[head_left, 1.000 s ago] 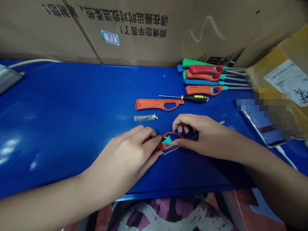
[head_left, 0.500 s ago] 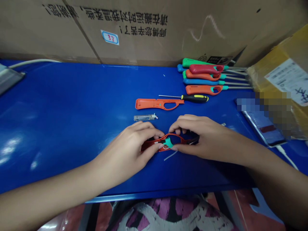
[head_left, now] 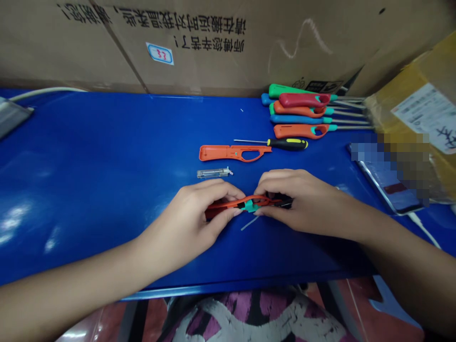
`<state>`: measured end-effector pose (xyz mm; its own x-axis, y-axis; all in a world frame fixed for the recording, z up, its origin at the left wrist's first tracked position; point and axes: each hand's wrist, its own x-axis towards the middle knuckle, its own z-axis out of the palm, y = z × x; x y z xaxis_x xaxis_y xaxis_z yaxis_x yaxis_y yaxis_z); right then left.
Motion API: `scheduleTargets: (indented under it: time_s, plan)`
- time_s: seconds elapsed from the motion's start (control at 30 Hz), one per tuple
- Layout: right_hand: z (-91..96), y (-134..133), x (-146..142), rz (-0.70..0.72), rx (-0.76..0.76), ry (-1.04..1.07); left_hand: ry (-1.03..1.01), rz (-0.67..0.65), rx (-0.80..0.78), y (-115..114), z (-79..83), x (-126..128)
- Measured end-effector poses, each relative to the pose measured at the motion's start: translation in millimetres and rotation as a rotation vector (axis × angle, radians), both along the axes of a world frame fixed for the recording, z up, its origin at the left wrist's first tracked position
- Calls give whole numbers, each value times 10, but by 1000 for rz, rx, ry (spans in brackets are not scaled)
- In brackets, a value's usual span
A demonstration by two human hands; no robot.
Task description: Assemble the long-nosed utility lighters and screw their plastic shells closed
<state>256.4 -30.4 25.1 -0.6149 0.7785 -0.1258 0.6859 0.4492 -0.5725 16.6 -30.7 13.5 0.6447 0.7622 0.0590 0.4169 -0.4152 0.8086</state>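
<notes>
Between my two hands is an orange lighter shell half (head_left: 231, 204), tilted nearly on edge, with a green trigger (head_left: 250, 206) and dark parts inside. My left hand (head_left: 199, 213) pinches its left end between thumb and fingers. At the right end, my right hand (head_left: 288, 199) is closed on the shell and a dark piece by the trigger. A thin clear tube (head_left: 250, 223) sticks out below the trigger. Beyond my hands lie a clear fuel tank (head_left: 213, 173), the other orange shell half (head_left: 217, 152) with its inside up, and a black-and-yellow screwdriver (head_left: 288, 144).
Several assembled long lighters (head_left: 302, 118) are piled at the back right. A phone (head_left: 388, 183) with a white cable lies at the right, beside a yellow-taped box (head_left: 409, 90). A large cardboard box (head_left: 199, 71) walls off the back. A grey device (head_left: 14, 116) sits at far left.
The orange shell half has been tipped more onto its edge, so its trigger opening looks narrower. Both hands keep their hold. The whole view has shifted slightly.
</notes>
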Motion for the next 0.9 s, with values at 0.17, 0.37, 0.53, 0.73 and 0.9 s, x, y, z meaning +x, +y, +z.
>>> scheduleTargets:
  time_s: [0.17,0.37,0.53,0.73,0.9]
  plan:
    - [7,-12,4,20,28,-19,-17,26,-62,5,-23,11]
    - [25,-26,15,24,32,-49,-48,53,-129,11,-54,22]
    - [23,-35,-7,6,19,-18,-74,72,-176,14,-67,30]
    - [-33,-21,-46,-63,24,69,-93,61,-154,17,-74,35]
    - [-73,-22,-83,-68,47,99,-85,55,-149,23,-92,27]
